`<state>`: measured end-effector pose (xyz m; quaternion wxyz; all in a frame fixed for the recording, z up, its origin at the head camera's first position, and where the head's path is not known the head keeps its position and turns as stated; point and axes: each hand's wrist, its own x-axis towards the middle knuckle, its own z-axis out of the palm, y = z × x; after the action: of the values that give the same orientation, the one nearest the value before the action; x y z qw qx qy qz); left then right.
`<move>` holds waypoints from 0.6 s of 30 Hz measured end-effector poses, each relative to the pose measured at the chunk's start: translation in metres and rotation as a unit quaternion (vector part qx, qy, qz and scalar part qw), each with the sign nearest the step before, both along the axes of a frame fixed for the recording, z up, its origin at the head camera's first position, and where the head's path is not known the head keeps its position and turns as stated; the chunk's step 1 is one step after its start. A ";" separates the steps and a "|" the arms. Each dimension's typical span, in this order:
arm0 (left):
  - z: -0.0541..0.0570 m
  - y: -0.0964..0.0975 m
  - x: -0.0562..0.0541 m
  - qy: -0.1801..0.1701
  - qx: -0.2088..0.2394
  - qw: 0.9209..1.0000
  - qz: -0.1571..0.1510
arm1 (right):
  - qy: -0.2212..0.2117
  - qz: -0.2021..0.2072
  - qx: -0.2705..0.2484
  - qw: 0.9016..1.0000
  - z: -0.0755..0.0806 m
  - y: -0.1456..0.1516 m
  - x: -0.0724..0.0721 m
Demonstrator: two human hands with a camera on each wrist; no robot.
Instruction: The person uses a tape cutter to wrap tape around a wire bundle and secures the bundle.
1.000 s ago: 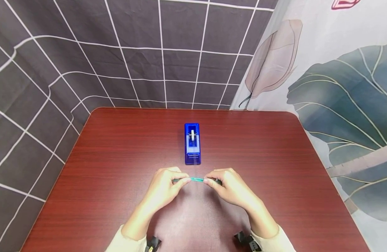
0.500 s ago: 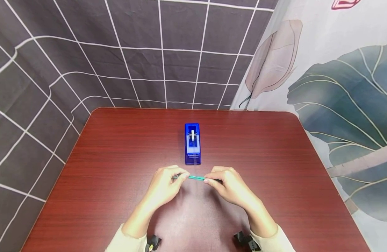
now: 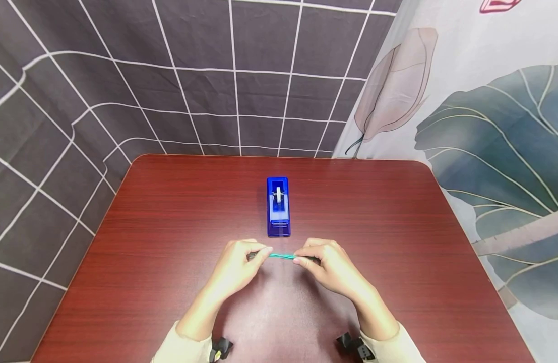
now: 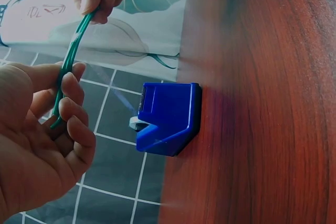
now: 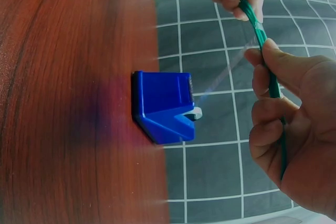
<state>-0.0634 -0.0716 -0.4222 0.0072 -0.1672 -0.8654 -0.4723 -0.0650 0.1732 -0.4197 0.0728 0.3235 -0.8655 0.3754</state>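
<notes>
Between both hands stretches a slim bundle of green wire-like strands [image 3: 282, 256], held roughly level in front of the tape dispenser. My left hand [image 3: 235, 267] pinches one end between thumb and fingers; the tail shows against its curled fingers in the left wrist view. At the other end, my right hand [image 3: 330, 267] pinches the bundle, whose tail [image 5: 283, 150] runs down along the palm. A blue tape dispenser [image 3: 279, 214] stands just beyond the hands. From its cutter a clear strip of tape [image 5: 216, 82] reaches to the bundle, where a shiny patch shows between the hands.
The dark red wooden table [image 3: 183, 201] extends around the dispenser on all sides. Behind it hangs a dark grey curtain with a white grid [image 3: 260, 96]; a light leaf-patterned curtain [image 3: 396, 101] hangs at the right.
The hands have risen very slightly. Half a second ago the bundle tilted down toward the right; now it lies nearly level, with the left fingertips a little further left.
</notes>
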 end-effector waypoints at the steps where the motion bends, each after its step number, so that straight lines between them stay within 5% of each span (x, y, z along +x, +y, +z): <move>1: 0.000 0.000 0.000 0.001 0.003 1.000 0.000 | 0.000 -0.001 0.000 1.000 0.000 0.000 0.000; 18: -0.001 0.000 0.001 0.027 0.019 0.999 0.003 | 0.017 -0.022 0.004 1.000 -0.001 -0.002 0.000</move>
<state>-0.0626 -0.0719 -0.4230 0.0358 -0.1770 -0.8564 -0.4837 -0.0652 0.1707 -0.4204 0.0950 0.3108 -0.8726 0.3646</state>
